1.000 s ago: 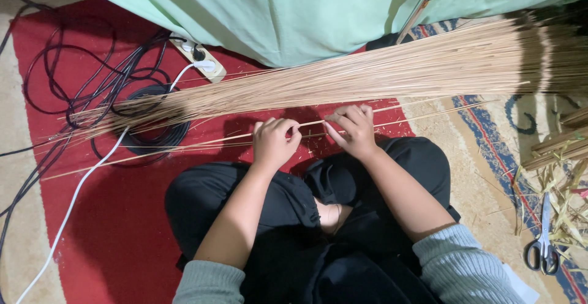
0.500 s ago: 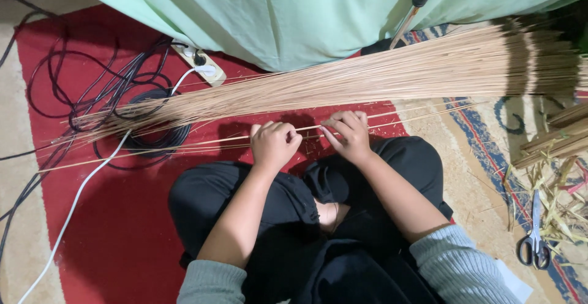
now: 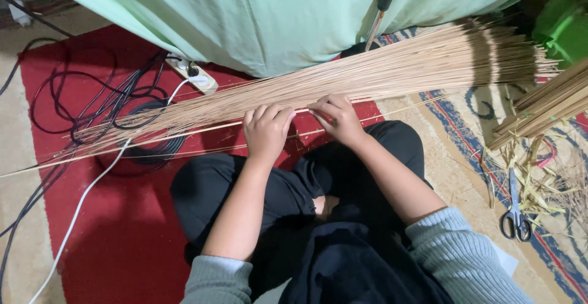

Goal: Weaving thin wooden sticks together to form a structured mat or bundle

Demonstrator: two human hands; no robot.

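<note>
A long bundle of thin sticks (image 3: 367,77) is laid across a red carpet (image 3: 122,230) on the floor, from the far right down to the near left, where the thin ends are spread over a tangle of black cables (image 3: 104,102). The left hand (image 3: 266,131) is placed on the sticks with its fingers curled, and a few sticks seem to be pinched under them. The right hand (image 3: 335,117) is just beside it, its fingers narrow around single sticks. A white power strip (image 3: 195,76) is seen at the far edge of the carpet, under a pale green cloth (image 3: 275,16). On the right, a patterned rug (image 3: 465,157) is covered with straw scraps, and scissors (image 3: 516,215) are lying there.
</note>
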